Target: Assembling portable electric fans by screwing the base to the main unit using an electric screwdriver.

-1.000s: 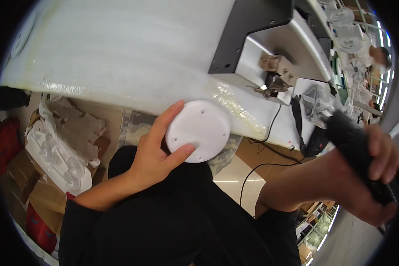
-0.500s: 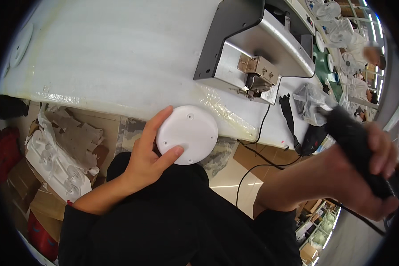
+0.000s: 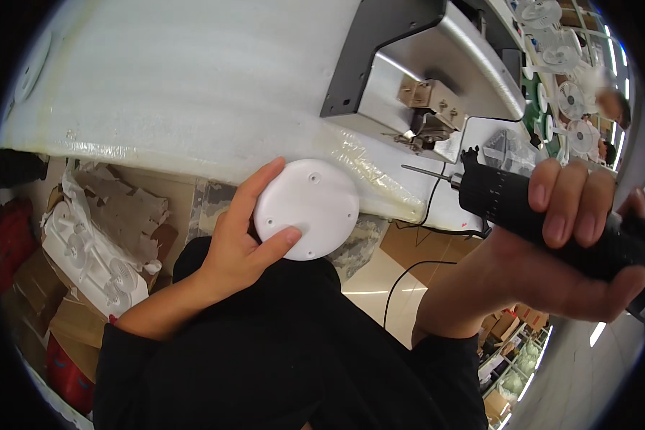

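My left hand [image 3: 240, 240] grips a round white plastic base [image 3: 312, 215] by its left side, the thumb lying on its face. Several small screw holes show around the rim of the base, which is held just off the near table edge, above my lap. In my right hand [image 3: 577, 236] is a black electric screwdriver [image 3: 509, 204], fingers wrapped round its body. Its thin metal bit points left toward the base, well apart from it. Near the bit stands a metal screw feeder [image 3: 437, 118] with a dark housing, on the table.
The white table [image 3: 193, 93] has a plastic-wrapped edge. A clear plastic bag [image 3: 509, 150] lies right of the feeder. Black cables [image 3: 401, 276] hang below the table. At lower left is a box with white fan parts [image 3: 97, 261]. People and white fans [image 3: 572, 100] are in the right background.
My right hand has swung the screwdriver round, so its bit now points left toward the feeder's front and the base. The left hand and base have barely shifted.
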